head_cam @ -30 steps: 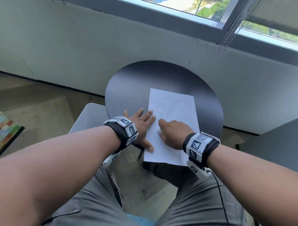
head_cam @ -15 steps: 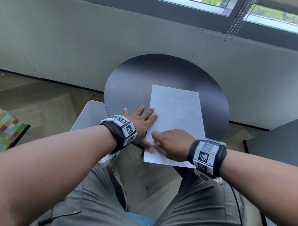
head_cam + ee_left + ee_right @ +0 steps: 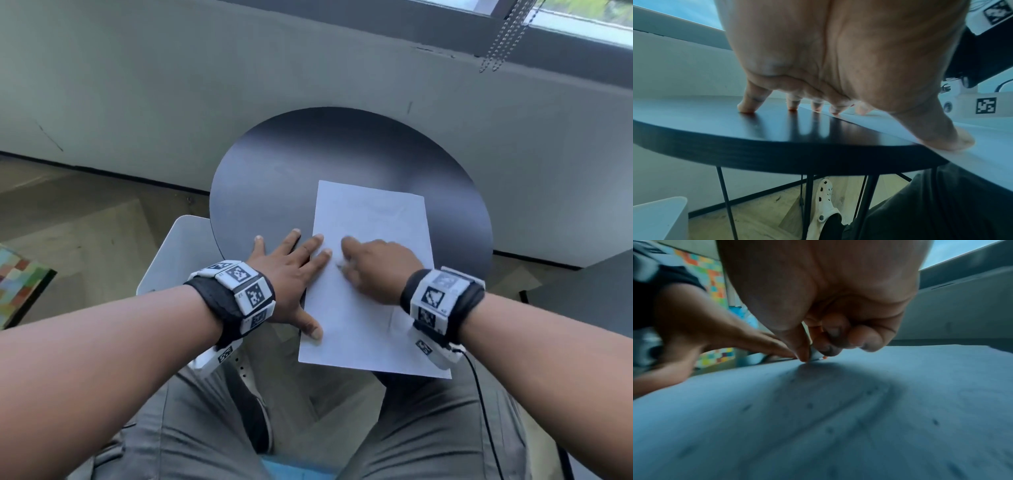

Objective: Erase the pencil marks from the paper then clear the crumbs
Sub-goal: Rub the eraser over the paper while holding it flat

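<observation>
From the head camera, a sheet of white paper (image 3: 370, 274) lay on a round black table (image 3: 291, 164), its near edge overhanging the rim above the person's lap. The left hand (image 3: 291, 274) lay flat with fingers spread, two fingertips and the thumb on the paper's left edge. The right hand (image 3: 373, 270) sat curled on the middle of the sheet, blurred.

From the left wrist, the straight fingers (image 3: 748, 104) pressed the tabletop (image 3: 715, 123), the thumb pinning the paper (image 3: 982, 146).

From the right wrist, the right hand (image 3: 818, 321) had thumb and bent fingers pinched on a small pale eraser (image 3: 817, 356) touching the paper (image 3: 838, 418), where dark crumbs (image 3: 935, 422) and faint pencil marks (image 3: 838, 408) showed.
</observation>
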Demonstrator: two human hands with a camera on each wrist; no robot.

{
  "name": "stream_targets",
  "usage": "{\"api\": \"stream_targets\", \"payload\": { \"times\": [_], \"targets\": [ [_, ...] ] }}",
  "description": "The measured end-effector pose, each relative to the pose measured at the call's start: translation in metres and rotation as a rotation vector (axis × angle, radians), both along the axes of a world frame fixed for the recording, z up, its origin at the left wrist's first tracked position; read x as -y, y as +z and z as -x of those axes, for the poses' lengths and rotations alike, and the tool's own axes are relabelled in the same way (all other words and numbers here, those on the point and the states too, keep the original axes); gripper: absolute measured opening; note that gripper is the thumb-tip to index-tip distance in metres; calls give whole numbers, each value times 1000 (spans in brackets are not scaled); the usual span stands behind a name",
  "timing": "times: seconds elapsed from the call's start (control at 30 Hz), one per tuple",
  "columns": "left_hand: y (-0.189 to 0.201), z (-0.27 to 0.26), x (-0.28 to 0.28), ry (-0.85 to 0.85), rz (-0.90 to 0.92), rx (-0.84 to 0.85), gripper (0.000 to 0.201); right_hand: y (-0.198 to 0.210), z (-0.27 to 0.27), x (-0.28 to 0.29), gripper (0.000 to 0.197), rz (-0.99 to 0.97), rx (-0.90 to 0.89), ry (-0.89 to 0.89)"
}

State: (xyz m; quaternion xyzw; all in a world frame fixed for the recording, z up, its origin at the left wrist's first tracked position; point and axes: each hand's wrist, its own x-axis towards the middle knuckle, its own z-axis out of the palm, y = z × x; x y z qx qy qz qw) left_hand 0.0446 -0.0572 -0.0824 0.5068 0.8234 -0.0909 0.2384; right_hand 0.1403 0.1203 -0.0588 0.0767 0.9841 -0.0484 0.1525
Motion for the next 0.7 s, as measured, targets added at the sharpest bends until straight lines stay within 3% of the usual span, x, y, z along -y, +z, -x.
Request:
{"api": "stream_targets", "payload": {
  "times": [0.07,0.23,0.4,0.57,0.63,0.7],
  "targets": [
    [2,1,-2,11,16,10,143,-3,3,-3,19,-25,-49,-42],
    [11,1,-10,18,71,16,144,-2,-24,20,12,89,68,277],
    [19,3,-18,3,106,-24,144,2,3,-23,20,-27,-49,-36],
    [17,4,-20,-15,109,-49,145,3,-28,22,11,112,67,268],
    [16,3,-21,-20,102,-66,146,2,-17,6,13,74,56,208],
    [16,3,-21,-18,103,-71,146,2,-1,-20,17,8,-10,27]
  ]
}}
